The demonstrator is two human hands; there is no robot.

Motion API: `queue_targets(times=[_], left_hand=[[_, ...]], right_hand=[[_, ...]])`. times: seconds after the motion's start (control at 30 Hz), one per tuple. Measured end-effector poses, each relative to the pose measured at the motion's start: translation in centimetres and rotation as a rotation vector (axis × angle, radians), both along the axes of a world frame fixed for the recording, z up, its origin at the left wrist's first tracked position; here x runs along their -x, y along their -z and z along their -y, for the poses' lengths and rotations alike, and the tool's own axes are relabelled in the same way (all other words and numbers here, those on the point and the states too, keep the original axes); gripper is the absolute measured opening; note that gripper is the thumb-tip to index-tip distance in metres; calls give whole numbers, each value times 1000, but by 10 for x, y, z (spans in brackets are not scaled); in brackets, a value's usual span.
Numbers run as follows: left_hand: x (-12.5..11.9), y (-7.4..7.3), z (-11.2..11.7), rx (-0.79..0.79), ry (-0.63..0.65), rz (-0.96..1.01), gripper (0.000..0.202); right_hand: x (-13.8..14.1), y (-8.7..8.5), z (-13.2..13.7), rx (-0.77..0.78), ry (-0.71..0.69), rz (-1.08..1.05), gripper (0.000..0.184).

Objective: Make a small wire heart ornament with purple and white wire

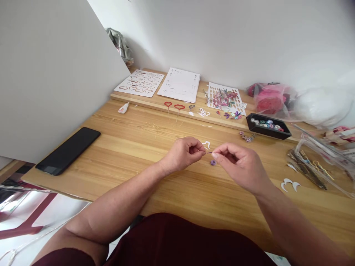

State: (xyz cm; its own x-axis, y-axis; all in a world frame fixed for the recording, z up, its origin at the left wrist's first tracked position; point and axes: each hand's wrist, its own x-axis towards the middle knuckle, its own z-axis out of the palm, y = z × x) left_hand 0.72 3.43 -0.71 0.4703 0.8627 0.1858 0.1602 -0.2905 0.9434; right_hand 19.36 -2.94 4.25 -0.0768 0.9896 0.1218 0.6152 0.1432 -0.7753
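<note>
My left hand (185, 152) and my right hand (240, 164) meet over the middle of the wooden table (133, 147). Both are pinched on the two ends of a thin dark pin or wire (208, 152) held level between them. A small purple rolled-paper piece (213, 162) lies on the table just under the right fingertips. A small white curled paper shape (206, 144) rests a little beyond the hands.
A black phone (68, 150) lies at the left edge. White cut-out sheets (140, 83), red paper hearts on wires (174, 106) and a glue tube (123, 108) sit at the back. A black tray of beads (267, 126), clear boxes (321, 159) and white paper pieces (290, 183) are right.
</note>
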Motion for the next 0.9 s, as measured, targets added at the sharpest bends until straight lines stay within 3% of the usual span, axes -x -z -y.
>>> queue_targets(times=[0.1,0.17,0.33,0.43,0.5,0.57,0.67,0.77,0.9], left_hand=[[2,-4,3,17,119,34,12],[3,-8,5,78,180,76,13],[4,-14,9,254,234,275,23],[3,-16,10,287,179,358,29],[3,-17,11,278,117,371,30],[4,-18,13,254,47,338,29],[5,-18,18,180,-59,205,25],[7,-22,25,61,-109,64,18],[9,-36,38,-50,-14,-17,12]], right_hand=[[-11,-16,-17,55,-110,53,15],[-16,-18,-30,119,-155,-18,17],[-19,0,-43,415,-156,-410,30],[-12,15,-32,526,-109,-656,33],[-7,23,-20,541,-115,-694,31],[-3,26,-6,507,-122,-634,30],[1,18,15,385,-138,-375,26],[2,-5,28,196,-156,-103,21],[-2,-40,20,59,-203,11,18]])
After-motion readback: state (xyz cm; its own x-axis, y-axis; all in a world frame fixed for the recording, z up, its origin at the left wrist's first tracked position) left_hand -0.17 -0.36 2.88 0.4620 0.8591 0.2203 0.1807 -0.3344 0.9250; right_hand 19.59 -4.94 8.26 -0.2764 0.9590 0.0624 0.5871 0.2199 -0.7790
